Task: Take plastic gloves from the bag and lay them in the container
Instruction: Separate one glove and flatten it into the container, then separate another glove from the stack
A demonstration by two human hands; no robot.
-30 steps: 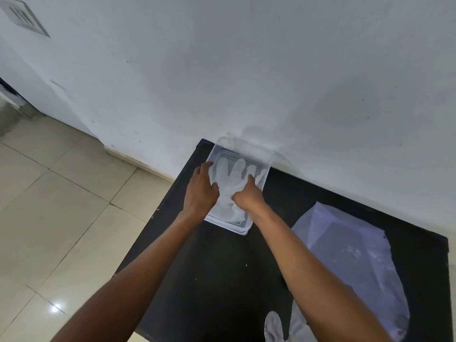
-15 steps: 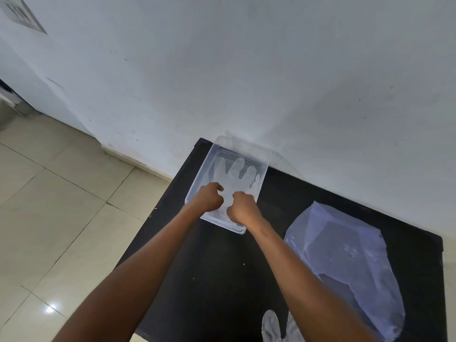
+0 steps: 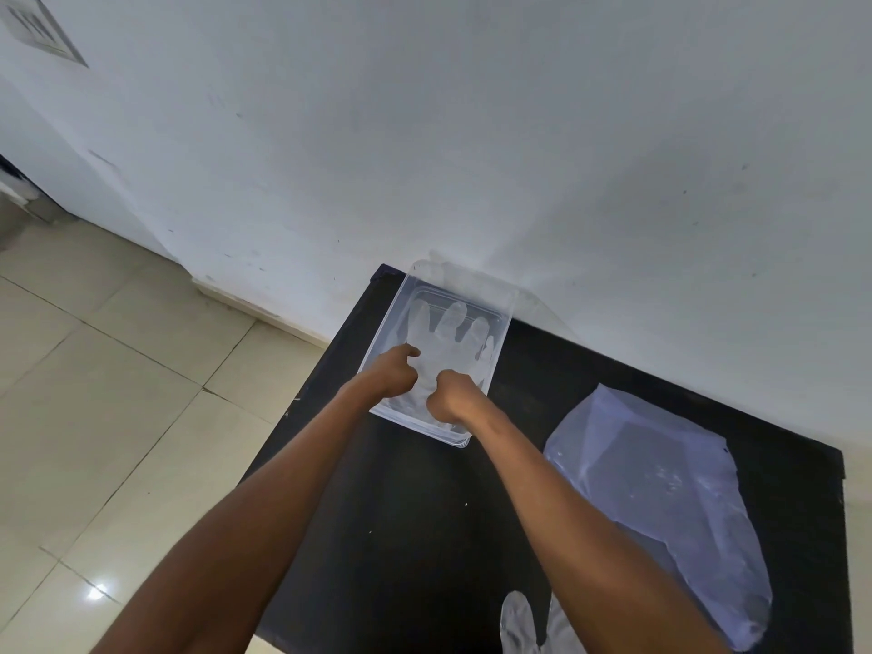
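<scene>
A clear plastic container (image 3: 500, 344) sits at the far left corner of the black table (image 3: 424, 535), against the wall. A thin translucent glove (image 3: 450, 330) lies flat inside it, fingers spread toward the wall. My left hand (image 3: 394, 372) and my right hand (image 3: 450, 396) are both curled over the glove's cuff end inside the container, fingertips pressing down on it. The clear plastic bag (image 3: 660, 502) lies flat to the right. Another glove (image 3: 519, 625) shows at the table's near edge, partly cut off by the frame.
A white wall rises right behind the table. Beige tiled floor (image 3: 118, 417) lies to the left, beyond the table's left edge. The table's right edge is near the bag.
Both hands slid back from the glove's palm to its cuff end and curled their fingers. The glove stays flat in the container.
</scene>
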